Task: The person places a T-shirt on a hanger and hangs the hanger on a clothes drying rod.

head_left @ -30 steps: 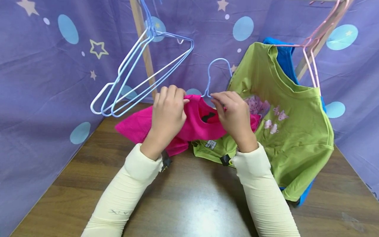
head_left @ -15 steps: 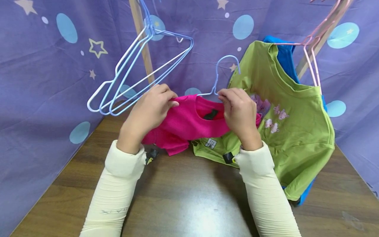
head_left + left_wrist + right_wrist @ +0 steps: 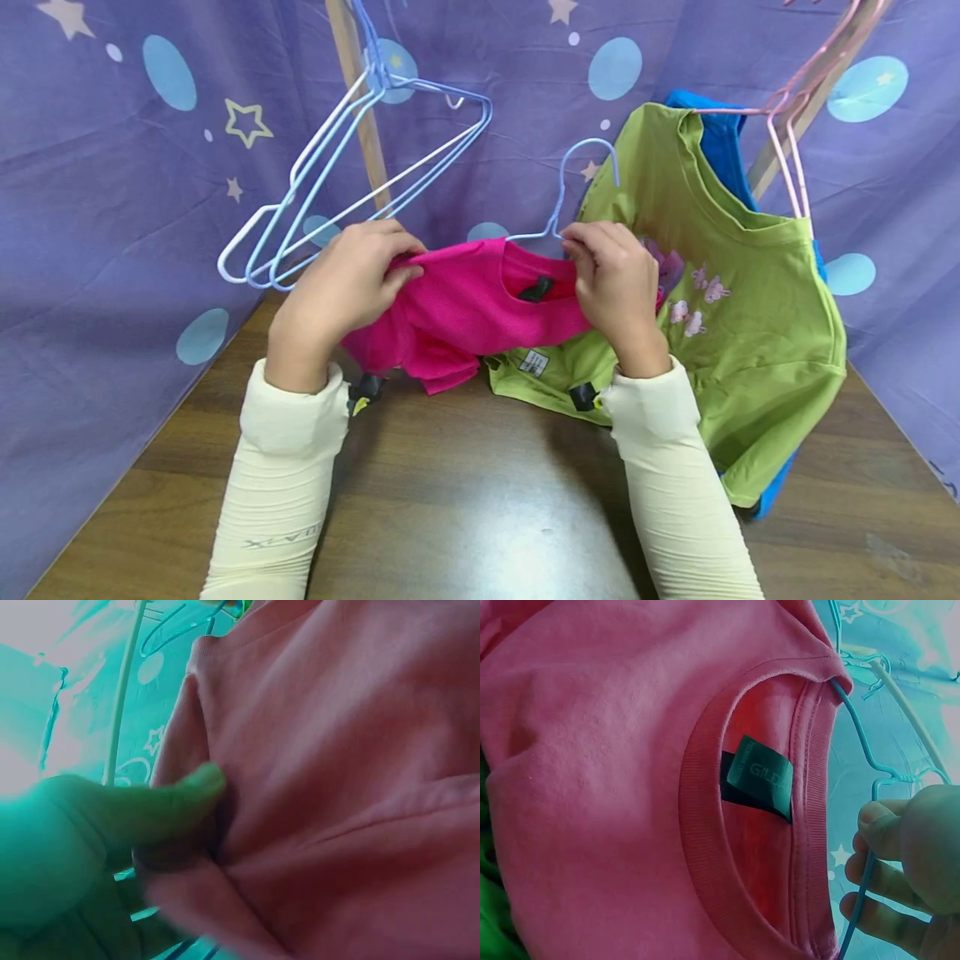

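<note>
A pink T-shirt (image 3: 468,292) with a dark neck label (image 3: 759,778) hangs in front of me. A light blue wire hanger (image 3: 559,193) runs inside it, its hook standing up beside the neckline. My left hand (image 3: 341,279) pinches the shirt at its left shoulder; the left wrist view shows the thumb (image 3: 187,787) pressed on the cloth. With thumb and fingers, my right hand (image 3: 618,279) grips the hanger's wire just under the hook, as the right wrist view shows. Inside the shirt, the hanger's left arm is hidden.
Several blue and white hangers (image 3: 300,196) hang on a wooden rack at the left. To the right, a green shirt (image 3: 750,308) hangs from a pink hanger (image 3: 787,158), a blue garment (image 3: 723,158) behind it. A wooden table (image 3: 480,500) lies below.
My left hand has moved left, drawing the pink T-shirt's shoulder out along the hanger. My right hand and the hanger's hook have shifted a little to the right.
</note>
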Available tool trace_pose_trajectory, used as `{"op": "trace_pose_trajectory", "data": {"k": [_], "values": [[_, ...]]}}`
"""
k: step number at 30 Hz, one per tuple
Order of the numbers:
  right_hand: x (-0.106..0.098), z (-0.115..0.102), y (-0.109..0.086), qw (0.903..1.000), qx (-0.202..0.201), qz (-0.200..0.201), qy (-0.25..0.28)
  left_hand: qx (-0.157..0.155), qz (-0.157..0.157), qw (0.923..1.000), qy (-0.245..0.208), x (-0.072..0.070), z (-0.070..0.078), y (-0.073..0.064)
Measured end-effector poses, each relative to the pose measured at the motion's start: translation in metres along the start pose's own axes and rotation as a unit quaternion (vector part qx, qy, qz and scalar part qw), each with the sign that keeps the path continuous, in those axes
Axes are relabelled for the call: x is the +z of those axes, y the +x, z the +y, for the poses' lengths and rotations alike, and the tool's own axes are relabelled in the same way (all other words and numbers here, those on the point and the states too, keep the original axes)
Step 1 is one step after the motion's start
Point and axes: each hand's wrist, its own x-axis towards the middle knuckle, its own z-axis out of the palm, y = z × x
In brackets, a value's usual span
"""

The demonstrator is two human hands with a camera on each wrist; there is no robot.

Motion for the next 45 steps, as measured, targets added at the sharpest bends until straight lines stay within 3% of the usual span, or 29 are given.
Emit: {"op": "trace_pose_trajectory", "data": {"k": [10, 17, 21, 27, 30, 34, 41, 45], "values": [[-0.005, 0.004, 0.002, 0.9997, 0.018, 0.007, 0.017, -0.008, 0.005, 0.9999, -0.010, -0.012, -0.007, -0.008], [-0.008, 0.010, 0.003, 0.9991, 0.023, 0.020, 0.031, -0.031, -0.045, 0.9971, -0.052, -0.025, -0.009, -0.018], [-0.009, 0.012, 0.003, 0.9983, 0.024, 0.030, 0.043, -0.035, -0.058, 0.9962, -0.055, -0.029, -0.011, -0.019], [-0.012, 0.014, 0.004, 0.9972, 0.034, 0.045, 0.049, -0.050, -0.033, 0.9963, -0.062, -0.032, -0.009, -0.022], [-0.012, 0.015, 0.004, 0.9952, 0.049, 0.063, 0.058, -0.062, -0.021, 0.9962, -0.057, -0.034, -0.010, -0.024], [-0.013, 0.015, 0.004, 0.9915, 0.064, 0.084, 0.076, -0.071, -0.038, 0.9960, -0.039, -0.037, -0.013, -0.026], [-0.013, 0.016, 0.005, 0.9904, 0.066, 0.090, 0.082, -0.115, -0.056, 0.9917, -0.012, -0.040, -0.018, -0.030], [-0.012, 0.016, 0.005, 0.9906, 0.066, 0.087, 0.082, -0.117, -0.058, 0.9915, 0.005, -0.041, -0.020, -0.031]]}}
